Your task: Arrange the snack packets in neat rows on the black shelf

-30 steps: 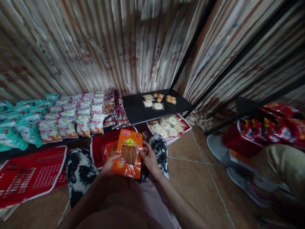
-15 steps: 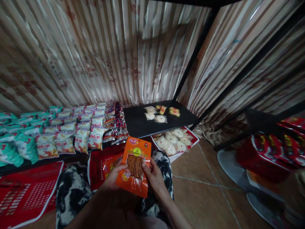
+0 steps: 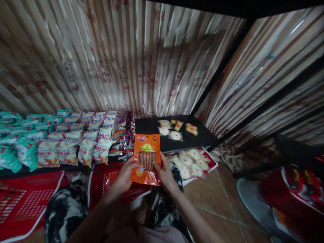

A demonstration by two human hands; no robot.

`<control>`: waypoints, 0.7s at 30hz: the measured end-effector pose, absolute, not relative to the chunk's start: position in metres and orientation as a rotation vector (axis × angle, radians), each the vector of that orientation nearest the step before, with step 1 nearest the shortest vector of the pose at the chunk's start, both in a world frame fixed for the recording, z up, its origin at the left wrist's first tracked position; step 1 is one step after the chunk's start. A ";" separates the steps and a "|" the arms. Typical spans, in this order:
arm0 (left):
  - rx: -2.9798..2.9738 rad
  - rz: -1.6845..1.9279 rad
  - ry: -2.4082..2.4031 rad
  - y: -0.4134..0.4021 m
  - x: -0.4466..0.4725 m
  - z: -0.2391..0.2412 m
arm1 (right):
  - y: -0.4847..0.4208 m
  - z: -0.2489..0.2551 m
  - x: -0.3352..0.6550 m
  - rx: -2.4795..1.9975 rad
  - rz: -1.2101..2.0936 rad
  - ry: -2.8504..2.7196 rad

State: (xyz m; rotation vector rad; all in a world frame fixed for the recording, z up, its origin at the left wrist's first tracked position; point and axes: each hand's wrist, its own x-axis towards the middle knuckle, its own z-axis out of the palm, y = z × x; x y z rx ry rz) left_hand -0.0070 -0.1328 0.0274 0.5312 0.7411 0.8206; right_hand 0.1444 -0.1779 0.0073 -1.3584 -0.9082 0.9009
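An orange snack packet (image 3: pixel 146 177) with a clear window showing brown sticks stands upright between my hands, its printed front towards me. My left hand (image 3: pixel 126 175) grips its left edge, and my right hand (image 3: pixel 164 172) holds the right edge with the thumb on the front. Behind the packet runs a black shelf (image 3: pixel 149 123). On it, to the right, lie flat round white pieces in clear wrappers (image 3: pixel 175 135) and small yellow packets (image 3: pixel 191 129). Dark shiny packets (image 3: pixel 124 133) are stacked just left of the orange one.
Rows of white snack bags (image 3: pixel 68 152) and teal bags (image 3: pixel 26 152) fill the shelf's left. Red baskets (image 3: pixel 25 199) sit below, one (image 3: pixel 214 165) holding wrapped white rounds. A grey stool (image 3: pixel 249 199) and a red basket (image 3: pixel 275 192) stand at right, beside dark posts (image 3: pixel 225 64).
Both hands have lifted the orange packet a little and turned it more upright, closer to the shelf. My view has shifted slightly, and an orange packet in the basket below is less visible.
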 end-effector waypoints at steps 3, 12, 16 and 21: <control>0.566 0.917 0.804 -0.132 0.004 0.027 | -0.158 0.005 0.164 -1.365 0.904 -0.939; 0.932 1.059 1.104 -0.104 0.065 -0.002 | -0.060 -0.016 0.220 -1.329 0.933 -0.938; 1.254 1.037 1.289 -0.077 0.101 -0.016 | -0.020 -0.027 0.237 -1.372 0.911 -0.949; 1.345 1.145 1.341 -0.041 0.133 -0.023 | 0.030 -0.035 0.258 -1.484 0.788 -1.086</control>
